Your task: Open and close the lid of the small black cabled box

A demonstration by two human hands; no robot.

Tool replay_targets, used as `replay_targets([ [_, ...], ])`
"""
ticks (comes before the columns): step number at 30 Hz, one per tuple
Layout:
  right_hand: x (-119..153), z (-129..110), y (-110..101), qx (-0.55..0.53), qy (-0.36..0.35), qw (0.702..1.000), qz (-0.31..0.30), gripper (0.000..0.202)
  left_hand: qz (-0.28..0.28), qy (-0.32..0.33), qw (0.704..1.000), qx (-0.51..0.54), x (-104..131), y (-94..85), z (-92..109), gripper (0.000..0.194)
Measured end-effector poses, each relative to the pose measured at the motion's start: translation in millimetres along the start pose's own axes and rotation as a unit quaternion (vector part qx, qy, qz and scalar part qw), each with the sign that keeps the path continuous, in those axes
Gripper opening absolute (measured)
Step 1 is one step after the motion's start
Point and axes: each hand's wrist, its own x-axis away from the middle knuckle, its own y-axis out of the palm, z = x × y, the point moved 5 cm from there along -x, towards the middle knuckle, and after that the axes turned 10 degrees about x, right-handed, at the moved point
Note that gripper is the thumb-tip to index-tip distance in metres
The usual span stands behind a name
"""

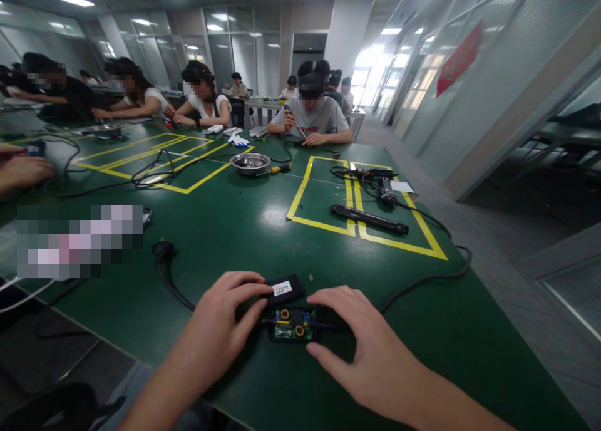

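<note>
In front of me on the green table lies a small black plastic case (271, 336), its open side up. Inside it a green circuit board (292, 332) shows two copper coils and thin blue wires, and black cable leaves both ends. Just behind the case is its black cover (297, 285), which bears a white printed label (282, 288). My left hand (232, 315) grips the cover's left end between thumb and fingers. Around the right end of the case curves my right hand (359, 340), thumb and fingers apart, holding nothing.
A plug (163, 250) on black cable lies left. Farther off are a metal bowl (250, 163), a yellow-handled screwdriver (282, 167), a black rod-shaped tool (369, 219) and tangled cables (370, 179) within yellow tape. Several people sit around the table, one opposite (310, 114) holding a tool.
</note>
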Motion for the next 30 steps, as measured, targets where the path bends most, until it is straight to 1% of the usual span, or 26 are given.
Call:
replay_targets([
  [2, 1, -1, 2, 0.028, -0.003, 1.000, -0.012, 0.050, 0.002, -0.027, 1.000, 0.007, -1, -1.8, -2, 0.026],
  [7, -1, 1, 5, 0.055, -0.001, 0.998, -0.032, 0.044, -0.002, -0.069, 0.997, 0.037, -5, -3.0, -5, 0.026],
  [11, -1, 3, 5, 0.054, 0.003, 0.998, -0.032, 0.047, -0.006, -0.083, 0.995, 0.054, -8, -2.0, -5, 0.030],
  [15, -1, 3, 6, 0.054, 0.014, 0.998, -0.037, 0.048, -0.017, -0.063, 0.997, 0.050, -8, -1.0, -4, 0.031],
  [17, -2, 3, 6, 0.050, 0.017, 0.998, -0.040, 0.048, -0.014, -0.051, 0.998, 0.035, -7, -1.6, -4, 0.034],
  [19, -3, 2, 6, 0.045, 0.018, 0.998, -0.044, 0.048, -0.004, -0.048, 0.999, 0.020, -6, -2.9, -4, 0.034],
  [23, -2, 3, 7, 0.038, 0.027, 0.998, -0.049, 0.049, 0.014, -0.065, 0.998, 0.013, -6, -4.5, -7, 0.026],
  [25, -1, 5, 8, 0.032, 0.033, 0.998, -0.046, 0.052, 0.027, -0.063, 0.998, 0.017, -6, -5.8, -6, 0.024],
  [28, 2, 7, 7, 0.016, 0.030, 0.999, -0.025, 0.068, 0.057, -0.022, 0.997, 0.039, -4, -10.1, 0, 0.025],
  [30, 3, 8, 5, 0.002, 0.029, 1.000, -0.008, 0.083, 0.049, 0.020, 0.996, 0.071, -1, -11.1, 8, 0.026],
])
